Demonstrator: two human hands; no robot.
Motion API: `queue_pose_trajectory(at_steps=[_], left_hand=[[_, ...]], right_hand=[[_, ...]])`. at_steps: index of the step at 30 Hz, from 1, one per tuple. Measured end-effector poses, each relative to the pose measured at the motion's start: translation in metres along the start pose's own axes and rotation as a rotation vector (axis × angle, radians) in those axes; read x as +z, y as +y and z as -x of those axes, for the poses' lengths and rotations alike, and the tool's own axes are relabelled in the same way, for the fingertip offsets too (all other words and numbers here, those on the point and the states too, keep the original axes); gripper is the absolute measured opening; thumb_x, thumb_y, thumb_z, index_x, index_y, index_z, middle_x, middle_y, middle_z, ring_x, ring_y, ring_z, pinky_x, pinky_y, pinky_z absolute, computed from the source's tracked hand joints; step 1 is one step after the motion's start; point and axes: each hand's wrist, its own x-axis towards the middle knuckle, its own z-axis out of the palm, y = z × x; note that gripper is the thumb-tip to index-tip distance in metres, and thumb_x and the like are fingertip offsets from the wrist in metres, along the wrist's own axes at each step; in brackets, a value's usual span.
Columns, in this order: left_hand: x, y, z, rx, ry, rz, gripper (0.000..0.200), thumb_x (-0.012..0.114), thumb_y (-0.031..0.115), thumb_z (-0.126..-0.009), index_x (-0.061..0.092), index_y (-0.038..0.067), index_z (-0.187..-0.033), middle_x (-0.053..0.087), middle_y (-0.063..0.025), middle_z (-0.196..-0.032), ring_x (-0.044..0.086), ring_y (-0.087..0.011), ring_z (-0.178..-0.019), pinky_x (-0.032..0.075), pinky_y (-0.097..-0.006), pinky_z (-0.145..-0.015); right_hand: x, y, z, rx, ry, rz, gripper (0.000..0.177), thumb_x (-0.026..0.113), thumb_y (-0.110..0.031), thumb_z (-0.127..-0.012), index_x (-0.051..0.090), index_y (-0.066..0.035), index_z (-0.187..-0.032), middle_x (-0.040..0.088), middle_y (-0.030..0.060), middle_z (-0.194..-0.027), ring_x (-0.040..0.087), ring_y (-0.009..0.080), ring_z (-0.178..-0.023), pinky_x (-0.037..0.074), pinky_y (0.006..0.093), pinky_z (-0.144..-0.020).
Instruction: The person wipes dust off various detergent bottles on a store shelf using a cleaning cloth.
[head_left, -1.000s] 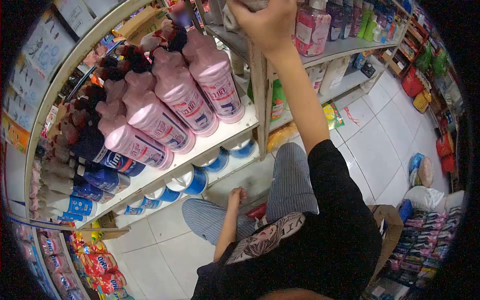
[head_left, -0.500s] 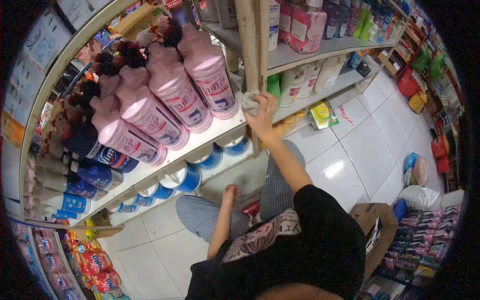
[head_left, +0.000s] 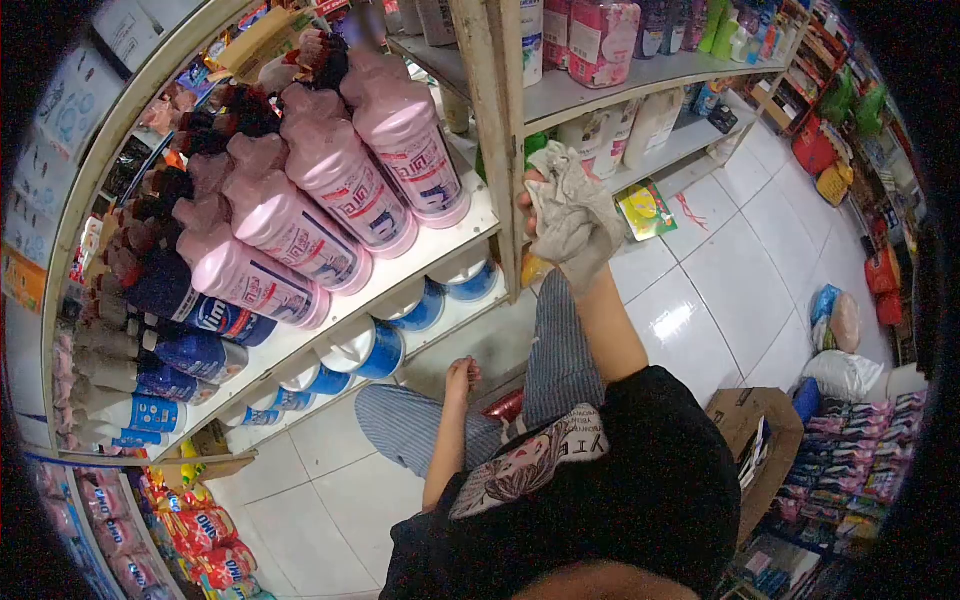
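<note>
Right hand (head_left: 530, 203) is closed around a grey cloth (head_left: 572, 215), held up just beside the wooden shelf post (head_left: 492, 130), near pink bottles (head_left: 400, 150). Left hand (head_left: 462, 376) is rested on a striped trouser leg (head_left: 410, 430); whether its fingers are spread or curled cannot be told.

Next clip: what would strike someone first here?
A row of big pink bottles fills the white shelf, upper left. Beside them the right hand holds a grey cloth by the wooden post, mid-frame. The left hand rests on a striped trouser leg below.
</note>
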Motion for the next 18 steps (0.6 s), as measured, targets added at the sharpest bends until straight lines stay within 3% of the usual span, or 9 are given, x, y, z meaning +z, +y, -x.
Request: queue_pose_trajectory(at_steps=[4, 5, 8, 11, 12, 13, 14, 15, 18], left_hand=[[0.002, 0.001, 0.003, 0.031, 0.004, -0.005, 0.023, 0.044, 0.031, -0.074, 0.047, 0.008, -0.076, 0.049, -0.0019, -0.062, 0.046, -0.0103, -0.051, 0.031, -0.0212, -0.041], [0.001, 0.0, 0.002, 0.024, 0.011, -0.015, 0.023, 0.044, 0.031, -0.074, 0.047, 0.008, -0.076, 0.049, -0.0019, -0.062, 0.046, -0.0103, -0.051, 0.031, -0.0211, -0.04], [0.002, 0.004, 0.005, 0.025, 0.01, 0.008, 0.021, 0.045, 0.03, -0.074, 0.048, 0.009, -0.072, 0.049, -0.0003, -0.06, 0.046, -0.009, -0.05, 0.031, -0.0203, -0.041], [0.001, 0.001, 0.001, 0.02, -0.014, 0.033, 0.02, 0.046, 0.029, -0.073, 0.048, 0.01, -0.07, 0.049, 0.001, -0.059, 0.046, -0.0079, -0.05, 0.031, -0.0195, -0.042], [0.001, 0.0, -0.001, 0.013, -0.004, 0.031, 0.02, 0.045, 0.03, -0.073, 0.048, 0.01, -0.069, 0.049, 0.0008, -0.058, 0.046, -0.0081, -0.049, 0.03, -0.0193, -0.042], [0.002, 0.001, -0.002, 0.006, 0.008, 0.029, 0.021, 0.045, 0.03, -0.073, 0.048, 0.01, -0.069, 0.049, 0.0006, -0.058, 0.046, -0.0082, -0.049, 0.029, -0.0191, -0.041], [0.004, 0.0, -0.002, 0.039, 0.036, 0.007, 0.02, 0.045, 0.029, -0.074, 0.048, 0.009, -0.069, 0.049, 0.0001, -0.056, 0.046, -0.0082, -0.047, 0.03, -0.0192, -0.04], [0.005, 0.002, 0.0, 0.04, 0.037, 0.01, 0.02, 0.045, 0.029, -0.074, 0.048, 0.009, -0.069, 0.049, 0.0001, -0.056, 0.046, -0.0082, -0.047, 0.03, -0.0192, -0.04], [0.001, -0.001, 0.001, 0.016, 0.04, 0.008, 0.018, 0.045, 0.027, -0.074, 0.048, 0.009, -0.069, 0.048, -0.0005, -0.055, 0.046, -0.0083, -0.047, 0.031, -0.0193, -0.039]], right_hand=[[-0.003, -0.012, -0.015, -0.09, -0.106, 0.23, 0.032, 0.048, -0.024, -0.072, 0.042, -0.001, -0.094, 0.05, 0.0112, -0.079, 0.051, 0.0273, -0.07, 0.047, 0.0361, -0.055], [-0.004, -0.023, -0.024, -0.211, -0.071, 0.27, 0.033, 0.05, -0.02, -0.07, 0.041, -0.001, -0.096, 0.05, 0.0106, -0.08, 0.051, 0.0261, -0.072, 0.047, 0.0346, -0.057], [0.069, -0.042, -0.038, -0.763, 0.146, 0.749, 0.039, 0.054, -0.012, -0.067, 0.038, -0.003, -0.101, 0.046, 0.0084, -0.088, 0.047, 0.0228, -0.08, 0.041, 0.0312, -0.067], [0.128, -0.048, -0.074, -1.403, -0.086, 0.842, 0.037, 0.057, -0.004, -0.06, 0.038, -0.002, -0.092, 0.044, 0.0083, -0.09, 0.043, 0.0193, -0.085, 0.035, 0.0298, -0.073], [0.14, -0.055, -0.084, -1.446, -0.103, 1.052, 0.033, 0.057, -0.008, -0.062, 0.039, -0.004, -0.089, 0.039, 0.0104, -0.086, 0.039, 0.021, -0.082, 0.032, 0.0325, -0.072], [0.141, -0.056, -0.107, -1.652, -0.076, 1.127, 0.033, 0.054, -0.01, -0.067, 0.037, -0.003, -0.093, 0.039, 0.009, -0.088, 0.037, 0.0176, -0.084, 0.031, 0.0302, -0.074], [0.142, -0.062, -0.122, -1.811, -0.025, 1.445, 0.037, 0.055, -0.009, -0.066, 0.035, -0.002, -0.096, 0.038, 0.0099, -0.089, 0.037, 0.0184, -0.084, 0.029, 0.0292, -0.075], [0.139, -0.061, -0.137, -1.709, -0.143, 1.507, 0.038, 0.055, -0.008, -0.065, 0.035, -0.001, -0.096, 0.038, 0.0107, -0.09, 0.036, 0.0184, -0.085, 0.028, 0.0292, -0.076], [0.119, -0.049, -0.148, -1.749, -0.125, 1.618, 0.037, 0.053, -0.008, -0.066, 0.035, 0.0, -0.097, 0.039, 0.0116, -0.091, 0.037, 0.0195, -0.086, 0.028, 0.0294, -0.077]])
